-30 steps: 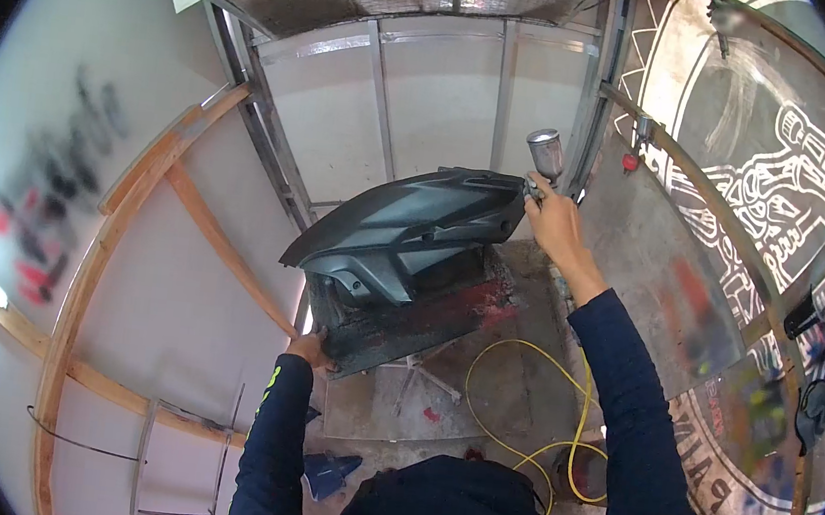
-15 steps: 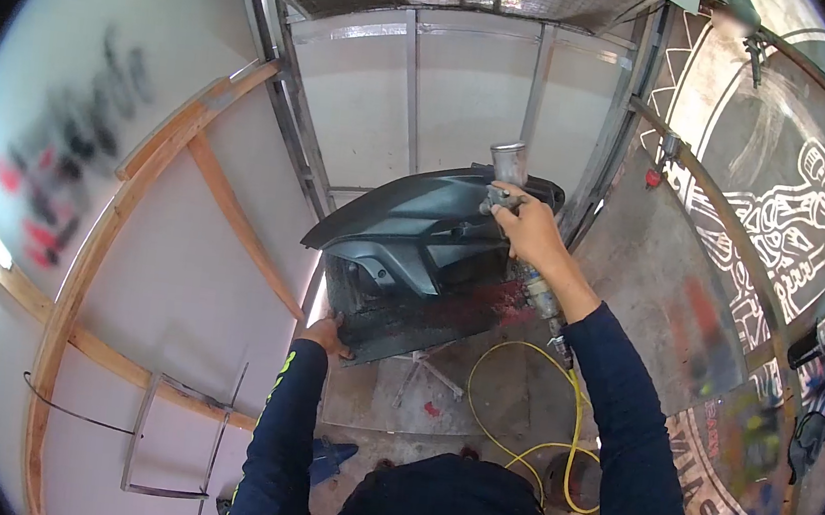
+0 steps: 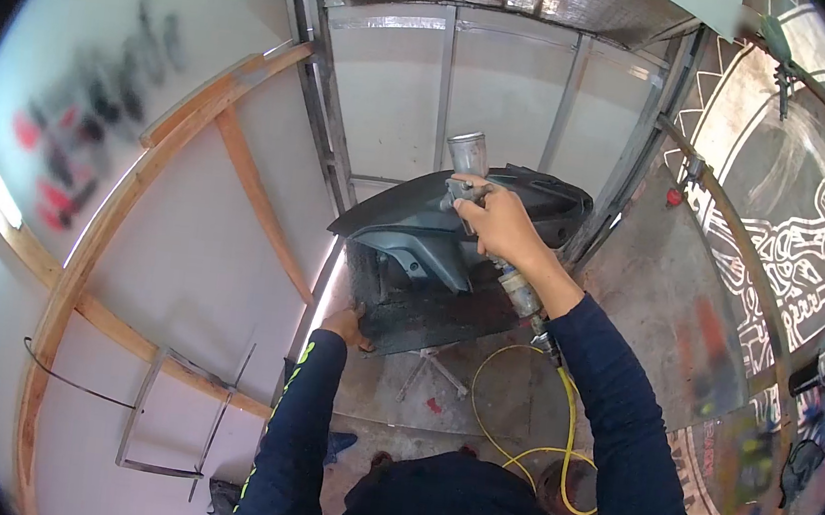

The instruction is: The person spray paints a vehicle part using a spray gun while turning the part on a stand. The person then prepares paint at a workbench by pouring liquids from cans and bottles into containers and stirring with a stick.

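My right hand (image 3: 504, 229) is closed round a spray gun (image 3: 468, 153) with a metal cup on top. It holds the gun over a dark, glossy motorcycle-style body panel (image 3: 392, 213), covering part of it. The panel rests on a dark, paint-stained board (image 3: 415, 326). At the board's near left corner, my left hand (image 3: 345, 327) is closed on the edge, its fingers partly hidden. A yellow air hose (image 3: 568, 455) runs from the gun's lower end down to the floor.
Pale walls with a wooden frame (image 3: 129, 178) stand on the left. A pale stand (image 3: 433, 368) shows beneath the board. Another spray gun (image 3: 782, 85) hangs from a rail at upper right, beside a wall with white line drawings. A thin metal frame (image 3: 129, 419) leans lower left.
My right hand has moved the spray gun left across the panel. The whole view has shifted, and the board with the panel appears slightly turned; my left hand keeps its place on the edge.
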The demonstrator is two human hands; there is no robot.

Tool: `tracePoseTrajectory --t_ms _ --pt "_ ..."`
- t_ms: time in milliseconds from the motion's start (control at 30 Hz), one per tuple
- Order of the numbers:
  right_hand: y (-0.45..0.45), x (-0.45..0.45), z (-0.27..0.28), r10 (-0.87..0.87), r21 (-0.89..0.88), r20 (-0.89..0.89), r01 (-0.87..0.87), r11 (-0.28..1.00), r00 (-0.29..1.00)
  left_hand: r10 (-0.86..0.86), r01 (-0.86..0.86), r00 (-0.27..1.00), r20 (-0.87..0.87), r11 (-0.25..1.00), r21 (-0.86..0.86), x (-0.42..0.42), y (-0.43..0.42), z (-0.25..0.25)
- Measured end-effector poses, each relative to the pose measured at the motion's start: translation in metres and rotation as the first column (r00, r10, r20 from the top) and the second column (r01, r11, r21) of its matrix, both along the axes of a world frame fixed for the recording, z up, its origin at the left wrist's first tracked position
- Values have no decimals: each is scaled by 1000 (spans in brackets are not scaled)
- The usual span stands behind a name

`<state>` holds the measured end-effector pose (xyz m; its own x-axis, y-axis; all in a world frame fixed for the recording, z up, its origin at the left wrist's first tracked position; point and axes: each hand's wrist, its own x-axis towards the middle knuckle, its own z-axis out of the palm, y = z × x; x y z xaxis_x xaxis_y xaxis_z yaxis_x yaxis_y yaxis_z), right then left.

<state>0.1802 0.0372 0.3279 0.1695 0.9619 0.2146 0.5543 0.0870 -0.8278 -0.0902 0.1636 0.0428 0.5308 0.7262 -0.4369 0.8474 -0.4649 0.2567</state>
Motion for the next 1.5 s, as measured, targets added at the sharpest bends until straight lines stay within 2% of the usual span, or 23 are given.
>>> tracePoseTrajectory --t_ms 67,133,267,333,533,600,633,700,833,900,967,1033,1067,1133,1200,1233,1300,1500 --pt "1 -7 -3 18 6 20 -18 1000 1000 7 -7 1000 31 1000 -5 -3 -2 0" --pt "3 -12 -7 80 -46 -81 -83 995 994 13 -12 998 61 1000 -7 -5 0 -5" --pt "-7 -14 -11 61 -31 -73 -63 998 995 9 -6 996 90 999 -34 -7 5 -16" --pt "-11 0 -21 12 5 -4 -12 1000 1000 14 -8 993 115 998 -55 -7 8 -17" --pt "-36 38 -32 -146 15 25 145 989 989 -16 18 999 41 999 -28 -2 7 -5" --pt "-44 45 -35 -233 14 69 232 973 970 -13 14 1000 13 990 -137 -3 9 -4" --pt "-42 53 -45 -233 14 71 233 972 970 -13 15 1000 15 990 -138 -2 8 -3" --pt "-35 59 -62 -372 308 334 273 911 866 -82 82 997 4 996 37 -2 3 -5" --pt "-31 31 -56 -301 217 287 244 945 909 -88 87 994 62 996 22 -6 13 -26" --pt "-24 9 -49 -217 113 249 194 974 944 -158 153 986 47 983 101 -6 15 -33" --pt "-15 -13 -43 -204 161 282 164 973 937 -117 113 991 56 991 72 -5 7 -20" --pt "-10 -34 -38 -114 94 219 96 991 969 -74 72 995 63 997 39 -5 -2 -8" --pt "-4 -42 -40 -90 165 189 59 985 978 -80 78 995 59 996 42 -4 -5 -3" --pt "4 -58 -44 -55 160 181 25 987 982 -80 77 995 55 996 42 -5 -7 -13" --pt "12 -72 -49 -12 208 192 -28 978 981 -184 167 981 55 960 225 -3 -8 -22" --pt "15 -78 -53 -8 209 192 -33 977 981 -179 162 982 55 960 227 -2 -10 -20" --pt "21 -92 -60 17 167 268 -63 984 963 -112 110 993 23 991 82 1 -13 -16" --pt "18 -127 -71 90 177 195 -125 976 977 -95 96 994 51 995 -7 -1 -21 -3"
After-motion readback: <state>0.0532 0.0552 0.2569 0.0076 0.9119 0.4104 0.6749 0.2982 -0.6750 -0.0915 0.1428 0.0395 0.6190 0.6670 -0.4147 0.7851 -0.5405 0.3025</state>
